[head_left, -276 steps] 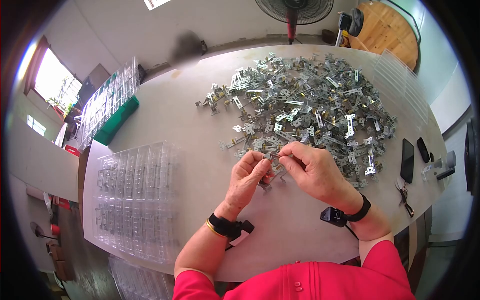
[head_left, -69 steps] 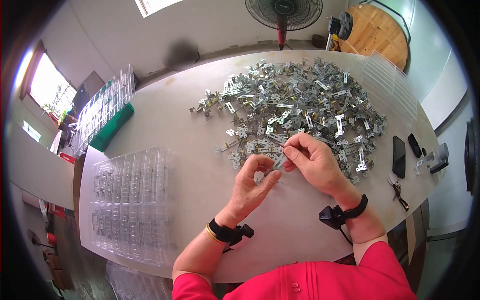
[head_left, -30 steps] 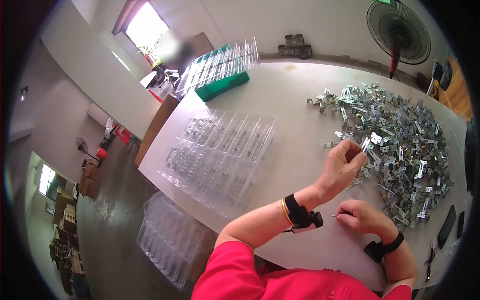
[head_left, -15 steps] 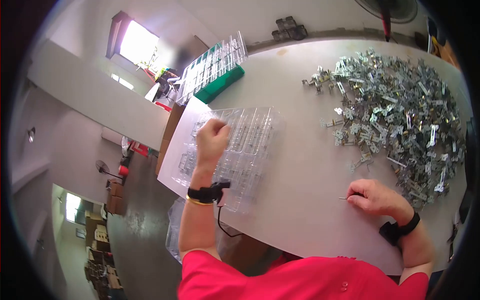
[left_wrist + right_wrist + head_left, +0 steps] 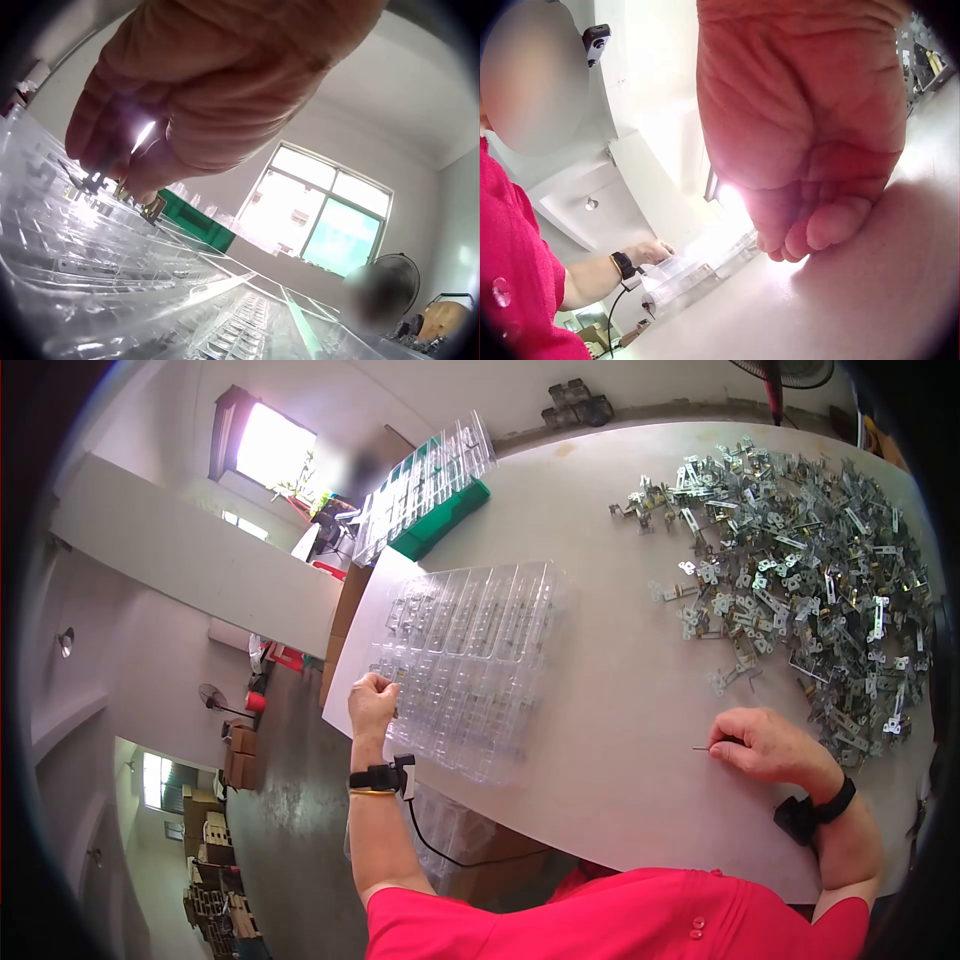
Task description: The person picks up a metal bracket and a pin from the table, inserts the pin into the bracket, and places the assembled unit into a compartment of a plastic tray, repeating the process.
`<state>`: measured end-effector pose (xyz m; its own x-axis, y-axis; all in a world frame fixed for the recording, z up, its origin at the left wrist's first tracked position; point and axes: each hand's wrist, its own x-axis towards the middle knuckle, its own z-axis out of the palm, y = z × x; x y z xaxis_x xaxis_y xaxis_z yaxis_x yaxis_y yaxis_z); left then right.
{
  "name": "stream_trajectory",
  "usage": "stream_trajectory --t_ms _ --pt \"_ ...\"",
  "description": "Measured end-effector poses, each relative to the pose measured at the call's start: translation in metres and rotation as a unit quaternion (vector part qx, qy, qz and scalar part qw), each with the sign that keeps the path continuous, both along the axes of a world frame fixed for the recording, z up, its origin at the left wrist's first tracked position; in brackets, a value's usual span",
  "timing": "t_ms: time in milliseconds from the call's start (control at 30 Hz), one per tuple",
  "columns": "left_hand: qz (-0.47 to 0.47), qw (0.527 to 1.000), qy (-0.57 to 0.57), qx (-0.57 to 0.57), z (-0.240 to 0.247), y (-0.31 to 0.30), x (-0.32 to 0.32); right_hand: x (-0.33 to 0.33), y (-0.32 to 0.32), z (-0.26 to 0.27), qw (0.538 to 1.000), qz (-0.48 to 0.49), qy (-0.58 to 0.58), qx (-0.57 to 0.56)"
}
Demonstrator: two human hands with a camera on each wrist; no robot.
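Note:
My left hand (image 5: 372, 705) is at the left edge of a clear plastic blister tray (image 5: 548, 585), whose compartments hold several metal parts. In the left wrist view, its fingers pinch a small metal bracket with brass bits (image 5: 153, 208), low over the tray. The fingers hide much of the bracket. My right hand (image 5: 765, 745) rests on the table, curled round a thin tool with a dark handle; its slim metal shaft (image 5: 700, 748) points left. In the right wrist view the tool is hidden behind the hand (image 5: 802, 142).
A large heap of metal brackets (image 5: 790, 570) covers the table's right side. At the back left, a green crate (image 5: 440, 520) stands with clear trays on it. More clear trays (image 5: 450, 830) are below the table's front edge. A fan (image 5: 785, 372) stands behind.
My left hand has carried the bracket from beside the heap leftward to the tray, lately lowering toward its near left edge. My right hand has drawn back from the work, keeping the thin tool.

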<state>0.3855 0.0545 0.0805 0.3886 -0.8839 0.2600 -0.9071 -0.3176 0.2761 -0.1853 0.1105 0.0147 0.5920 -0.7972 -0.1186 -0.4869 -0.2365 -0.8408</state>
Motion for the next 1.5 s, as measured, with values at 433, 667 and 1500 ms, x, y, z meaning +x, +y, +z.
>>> stream_trajectory --t_ms 433,667,1500 --pt "0.002 0.997 -0.037 0.073 -0.009 -0.008 0.002 0.0 0.002 0.001 1.0 0.0 0.002 -0.004" --pt "-0.07 0.992 -0.106 0.012 0.023 -0.011 -0.078 -0.002 0.0 -0.017 0.999 0.031 0.006 -0.028" --pt "-0.439 0.885 0.149 -0.028 -0.06 -0.076 -0.394 0.001 0.008 -0.017 0.999 0.023 0.023 -0.017"
